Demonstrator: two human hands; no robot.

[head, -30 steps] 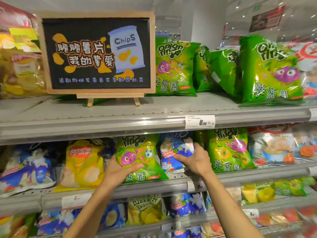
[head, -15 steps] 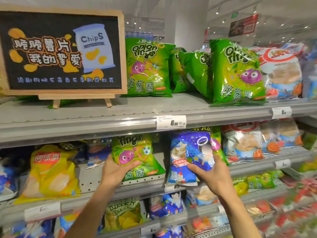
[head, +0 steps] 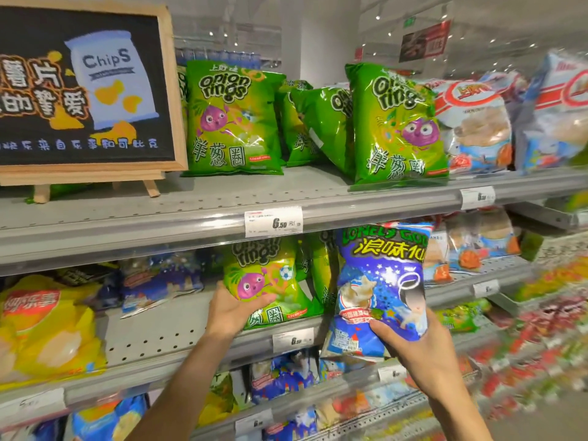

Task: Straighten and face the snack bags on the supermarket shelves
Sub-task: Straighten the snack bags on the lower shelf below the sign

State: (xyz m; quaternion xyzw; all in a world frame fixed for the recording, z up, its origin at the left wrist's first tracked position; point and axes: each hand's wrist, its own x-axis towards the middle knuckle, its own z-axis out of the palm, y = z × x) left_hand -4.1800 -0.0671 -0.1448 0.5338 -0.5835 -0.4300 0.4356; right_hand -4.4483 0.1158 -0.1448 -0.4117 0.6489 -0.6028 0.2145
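The right hand [head: 423, 348] grasps a blue "Lonely God" bag [head: 378, 291] in front of the middle shelf [head: 178, 348]; the left hand [head: 232, 313] grasps a green "Onion rings" bag [head: 267, 281] on it. Above the "6.50" price tag [head: 273, 221], four more "Onion rings" bags.

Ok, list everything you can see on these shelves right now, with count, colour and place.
Chalkboard sign: one, black, wood frame, top shelf left.
Onion rings bags: about four, green, top shelf centre.
White snack bags: several, top shelf right, blurred.
Price tag: one, white, top shelf rail.
Yellow chip bag: one, middle shelf left.
Green bag: one, middle shelf, under left hand.
Blue bag: one, in right hand, off the shelf.
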